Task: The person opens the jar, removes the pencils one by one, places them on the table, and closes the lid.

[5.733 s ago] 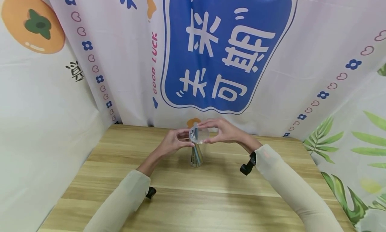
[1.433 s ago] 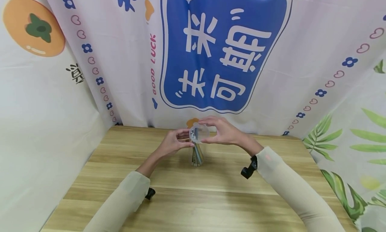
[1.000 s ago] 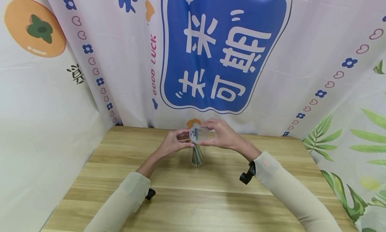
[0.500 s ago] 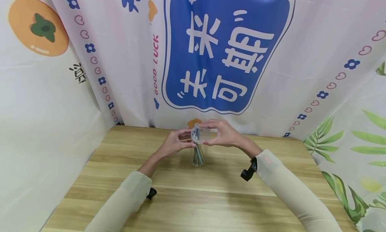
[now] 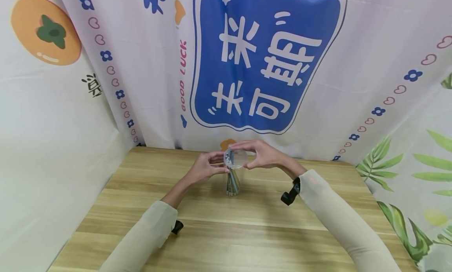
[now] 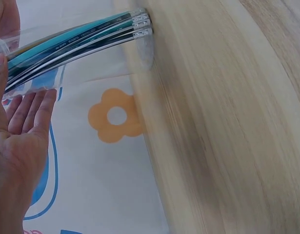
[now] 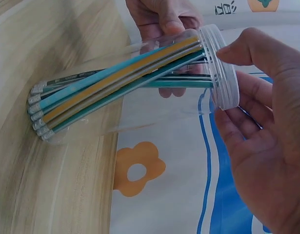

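Note:
A clear cylindrical jar [image 7: 154,119] stands upright on the table near its back edge. Inside lean several pencils [image 7: 115,78] in teal, light blue, yellow and grey, their silver ends at the bottom. A round transparent lid [image 5: 238,158] sits on top of the jar. My left hand [image 5: 203,169] holds the jar's upper part from the left, thumb in front and fingers behind. From the right, my right hand [image 5: 264,154] grips the lid's rim, thumb on the near side and fingers on the far side.
The wooden table [image 5: 226,232] spreads out in front of the jar. A printed cloth [image 5: 159,107] hangs right behind the table's back edge, close to both hands. More cloth hangs at the left and right sides.
My right hand has turned back and forth around the lid, its thumb shifting along the rim since half a second ago. My left hand and the jar have kept their place.

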`<state>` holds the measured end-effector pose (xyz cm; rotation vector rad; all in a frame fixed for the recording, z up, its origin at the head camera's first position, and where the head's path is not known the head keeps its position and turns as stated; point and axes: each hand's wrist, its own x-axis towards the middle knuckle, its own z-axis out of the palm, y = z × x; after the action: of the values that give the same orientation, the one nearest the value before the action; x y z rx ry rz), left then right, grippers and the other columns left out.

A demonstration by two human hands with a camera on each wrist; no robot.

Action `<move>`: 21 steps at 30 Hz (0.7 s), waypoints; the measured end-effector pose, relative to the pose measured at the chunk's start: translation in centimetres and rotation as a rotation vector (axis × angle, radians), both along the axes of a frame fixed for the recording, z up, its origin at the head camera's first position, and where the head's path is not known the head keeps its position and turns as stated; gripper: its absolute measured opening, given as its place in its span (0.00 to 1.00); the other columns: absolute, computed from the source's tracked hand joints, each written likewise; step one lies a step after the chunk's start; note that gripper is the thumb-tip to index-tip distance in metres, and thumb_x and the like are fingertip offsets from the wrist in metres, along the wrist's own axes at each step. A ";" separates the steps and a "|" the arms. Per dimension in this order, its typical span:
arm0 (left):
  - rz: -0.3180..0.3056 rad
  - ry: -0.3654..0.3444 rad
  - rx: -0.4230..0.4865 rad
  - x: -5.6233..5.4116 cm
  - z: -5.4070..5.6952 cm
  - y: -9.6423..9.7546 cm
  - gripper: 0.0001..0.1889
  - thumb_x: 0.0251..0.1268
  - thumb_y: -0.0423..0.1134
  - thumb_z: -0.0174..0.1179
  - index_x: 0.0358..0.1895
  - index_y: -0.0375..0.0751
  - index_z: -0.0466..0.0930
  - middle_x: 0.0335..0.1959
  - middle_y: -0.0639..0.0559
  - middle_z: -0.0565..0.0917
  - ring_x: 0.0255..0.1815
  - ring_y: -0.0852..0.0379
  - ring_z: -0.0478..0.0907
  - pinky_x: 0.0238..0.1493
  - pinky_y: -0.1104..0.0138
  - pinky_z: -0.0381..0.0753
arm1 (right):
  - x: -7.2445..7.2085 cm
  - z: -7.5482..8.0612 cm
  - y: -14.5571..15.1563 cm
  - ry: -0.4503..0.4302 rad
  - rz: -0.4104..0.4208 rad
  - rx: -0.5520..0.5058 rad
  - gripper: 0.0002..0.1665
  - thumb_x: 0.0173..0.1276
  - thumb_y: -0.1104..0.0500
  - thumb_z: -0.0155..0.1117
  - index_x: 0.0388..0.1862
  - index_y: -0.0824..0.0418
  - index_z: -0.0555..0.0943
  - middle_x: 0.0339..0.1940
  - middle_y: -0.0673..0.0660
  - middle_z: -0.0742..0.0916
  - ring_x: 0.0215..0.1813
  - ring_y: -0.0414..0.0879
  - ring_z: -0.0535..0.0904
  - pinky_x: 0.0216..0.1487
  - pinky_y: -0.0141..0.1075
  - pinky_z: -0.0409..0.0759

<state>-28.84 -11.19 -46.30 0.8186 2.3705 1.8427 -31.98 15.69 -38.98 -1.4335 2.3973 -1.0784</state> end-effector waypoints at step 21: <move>0.011 0.001 -0.021 0.1 0.2 0.2 0.32 0.59 0.31 0.79 0.67 0.26 0.79 0.61 0.32 0.85 0.61 0.38 0.85 0.59 0.58 0.88 | 2.0 0.3 -1.0 0.350 -0.254 0.072 0.43 0.52 0.44 0.89 0.62 0.67 0.86 0.56 0.62 0.90 0.50 0.50 0.87 0.43 0.42 0.90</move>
<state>-28.76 -11.04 -46.12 0.8060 2.3955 1.8187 -29.99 14.68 -38.66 -1.4242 2.8953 -0.8320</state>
